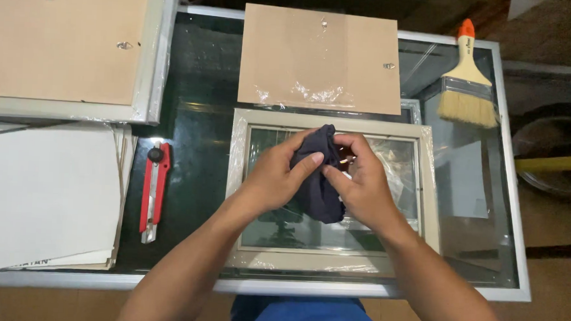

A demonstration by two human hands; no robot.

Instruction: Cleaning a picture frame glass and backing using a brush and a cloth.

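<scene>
Blue fabric at the bottom edge of my view is the clothing of the person wearing the camera; both forearms extend forward from it over the desk [195,169], a glass-topped surface with a pale metal rim. Left hand [278,176] and right hand [361,183] are both closed on a dark navy cloth [318,181], the fingertips pinching its upper part and the rest hanging down between the palms. I see the cloth held directly above the glass pane of a cream picture frame [236,177], which lies flat on the desk and is partly covered in clear plastic film. Just beyond the frame lies a brown backing board [319,56] with small metal hangers. A red utility knife [154,190] lies left of the frame, beside a stack of white sheets [43,195]. A second framed backing board [63,41] occupies the far left corner. A paintbrush [467,82] with an orange-tipped handle rests at the far right.
</scene>
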